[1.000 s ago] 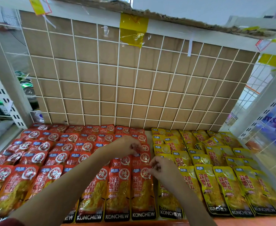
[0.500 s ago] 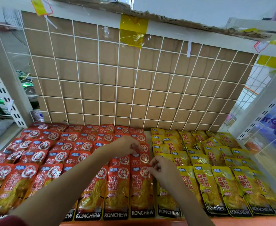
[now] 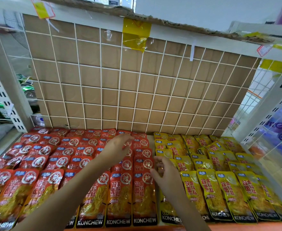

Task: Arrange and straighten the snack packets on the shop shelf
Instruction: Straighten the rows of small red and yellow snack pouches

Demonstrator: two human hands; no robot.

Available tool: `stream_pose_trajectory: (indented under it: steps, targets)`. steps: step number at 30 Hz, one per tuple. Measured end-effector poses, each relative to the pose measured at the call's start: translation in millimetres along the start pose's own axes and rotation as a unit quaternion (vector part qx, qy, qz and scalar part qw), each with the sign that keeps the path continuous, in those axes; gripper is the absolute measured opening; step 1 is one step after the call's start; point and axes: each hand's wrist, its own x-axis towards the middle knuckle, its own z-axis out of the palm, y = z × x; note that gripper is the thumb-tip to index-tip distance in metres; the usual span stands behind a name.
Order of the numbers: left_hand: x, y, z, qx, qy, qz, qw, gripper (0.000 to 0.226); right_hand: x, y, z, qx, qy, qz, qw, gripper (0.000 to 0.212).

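Red snack packets (image 3: 57, 162) lie in overlapping rows across the left half of the shelf, yellow snack packets (image 3: 220, 164) across the right half. My left hand (image 3: 118, 147) reaches over the red rows near the back, fingers stretched out flat and blurred, holding nothing. My right hand (image 3: 163, 174) hovers where red meets yellow, fingers spread and relaxed, its fingertips at the edge of a red packet (image 3: 143, 165). Both forearms hide several packets beneath them.
A white wire grid (image 3: 137, 90) backed by brown cardboard closes the shelf's rear. White slotted uprights (image 3: 5, 100) and a wire side panel (image 3: 273, 135) bound the sides. Green cans (image 3: 27, 87) sit beyond the left upright.
Both hands have let go of the red packets they were pinching. The left hand has opened and reached farther back; the right hand has opened and shifted slightly right.
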Motion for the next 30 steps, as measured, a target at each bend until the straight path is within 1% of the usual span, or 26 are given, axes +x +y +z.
stream_pose_trajectory:
  steps: [2,4,7,10,11,13,14,15,16,18,19,20,21,22,23,24,26,30]
  targets:
    - [-13.2,1.5,-3.7,0.023,-0.005,-0.024,0.999,0.041,-3.5,-1.8,5.3,0.019,-0.013,0.009,1.0,0.044]
    - [-29.6,5.7,-3.0,0.046,-0.027,-0.04,0.998,0.046,-6.5,-2.1,13.2,0.018,-0.022,0.013,1.0,0.053]
    - [-52.9,12.5,6.0,0.088,-0.058,-0.032,0.994,0.05,-8.0,-5.8,24.0,0.003,-0.029,0.017,0.999,0.064]
    - [-64.8,16.2,17.5,0.136,-0.1,-0.023,0.985,0.057,-5.6,-9.0,31.8,-0.004,-0.036,0.009,0.999,0.069]
    - [-66.5,13.8,23.9,0.154,-0.111,-0.013,0.982,0.068,-4.6,-9.7,33.9,-0.008,-0.037,0.009,0.999,0.071]
    - [-69.6,11.8,31.8,0.185,-0.124,0.001,0.975,0.106,-3.6,-11.3,36.7,-0.008,-0.036,0.014,0.999,0.073]
    - [-70.7,9.7,35.8,0.201,-0.121,-0.002,0.972,0.113,-3.7,-12.0,38.1,-0.011,-0.034,0.015,0.999,0.074]
    - [-71.0,7.0,39.3,0.216,-0.113,-0.002,0.97,0.109,-4.2,-12.8,39.4,-0.018,-0.032,0.015,0.999,0.075]
    - [-70.7,4.5,41.8,0.244,-0.108,-0.007,0.964,0.098,-4.8,-13.6,40.7,-0.025,-0.029,0.014,0.999,0.076]
    - [-70.1,1.1,49.4,0.253,-0.093,-0.026,0.963,0.076,-6.0,-14.6,42.9,-0.026,-0.021,0.012,0.999,0.075]
    - [-71.2,1.1,50.9,0.254,-0.099,-0.033,0.962,0.073,-6.2,-14.5,43.8,-0.023,-0.018,0.011,1.0,0.075]
    - [-72.3,2.0,48.8,0.25,-0.106,-0.035,0.962,0.077,-6.1,-14.1,44.2,-0.022,-0.018,0.011,1.0,0.074]
    - [-71.9,2.7,48.4,0.236,-0.101,-0.026,0.966,0.087,-6.1,-13.7,44.3,-0.023,-0.018,0.01,1.0,0.073]
    - [-71.1,3.8,50.4,0.226,-0.08,0.001,0.971,0.098,-6.0,-13.1,44.2,-0.023,-0.02,0.007,1.0,0.072]
    - [-73.0,5.7,51.3,0.216,-0.091,-0.001,0.972,0.103,-5.9,-12.4,44.1,-0.024,-0.021,0.005,0.999,0.071]
    - [-73.8,8.0,49.1,0.212,-0.101,-0.005,0.972,0.102,-5.9,-11.7,44.1,-0.025,-0.024,0.005,0.999,0.07]
    - [-73.5,8.3,49.4,0.224,-0.094,-0.003,0.97,0.093,-5.8,-10.8,44.7,-0.032,-0.028,0.004,0.999,0.069]
    - [-74.3,7.1,48.2,0.219,-0.089,-0.007,0.972,0.091,-4.0,-10.5,46.1,-0.027,-0.023,0.005,0.999,0.067]
